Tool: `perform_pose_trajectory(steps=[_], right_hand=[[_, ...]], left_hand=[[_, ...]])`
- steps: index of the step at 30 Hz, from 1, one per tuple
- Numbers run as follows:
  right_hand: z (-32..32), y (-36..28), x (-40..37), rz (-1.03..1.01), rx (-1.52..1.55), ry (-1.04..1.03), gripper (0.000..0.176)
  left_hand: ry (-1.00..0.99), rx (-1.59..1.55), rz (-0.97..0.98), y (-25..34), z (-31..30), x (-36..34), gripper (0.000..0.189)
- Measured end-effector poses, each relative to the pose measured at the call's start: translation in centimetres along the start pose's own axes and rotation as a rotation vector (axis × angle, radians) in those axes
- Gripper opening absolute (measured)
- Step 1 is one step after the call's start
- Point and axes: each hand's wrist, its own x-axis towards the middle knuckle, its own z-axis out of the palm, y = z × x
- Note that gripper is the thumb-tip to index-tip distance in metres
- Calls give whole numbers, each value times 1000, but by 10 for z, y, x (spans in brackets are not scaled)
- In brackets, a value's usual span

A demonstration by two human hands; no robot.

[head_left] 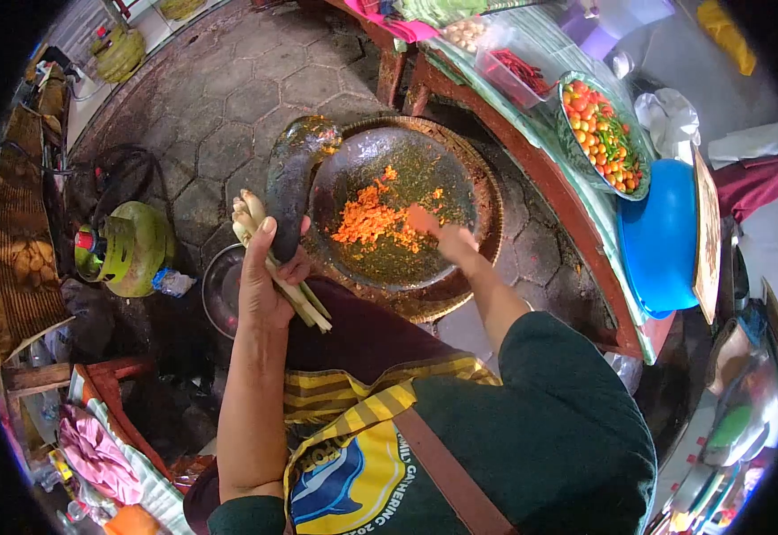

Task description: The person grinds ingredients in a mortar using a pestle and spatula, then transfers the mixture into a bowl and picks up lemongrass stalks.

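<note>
The left hand (269, 276) is closed around a dark stone pestle (295, 178) and a bundle of pale lemongrass stalks (248, 217), thumb up along the pestle. The pestle's far end rests on the rim of the round stone mortar (425, 169) just ahead of this hand.

The right hand (447, 236) reaches into the mortar with its fingers drawn together. The orange-smeared fingertips (420, 217) touch the edge of the orange paste (367, 218); whether they pinch any of it cannot be told.

The mortar sits on a woven tray (489, 209). A metal bowl (220, 290) lies just outside the left hand, with a green gas cylinder (131, 245) farther out. Beyond the right hand, a worktop (540, 169) carries a bowl of mixed chillies (603, 134) and a blue basin (661, 236).
</note>
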Motion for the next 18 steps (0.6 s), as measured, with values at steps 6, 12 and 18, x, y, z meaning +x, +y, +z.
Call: perform_pose_trajectory(steps=[6, 12, 18], right_hand=[[-8, 66, 63, 393, 286, 362, 27], [-6, 7, 64, -84, -49, -41, 40], [-142, 19, 43, 46, -373, -13, 37]], left_hand=[[44, 44, -10, 0, -7, 10, 35], [167, 100, -8, 1, 1, 9, 34], [93, 45, -27, -4, -9, 15, 34]])
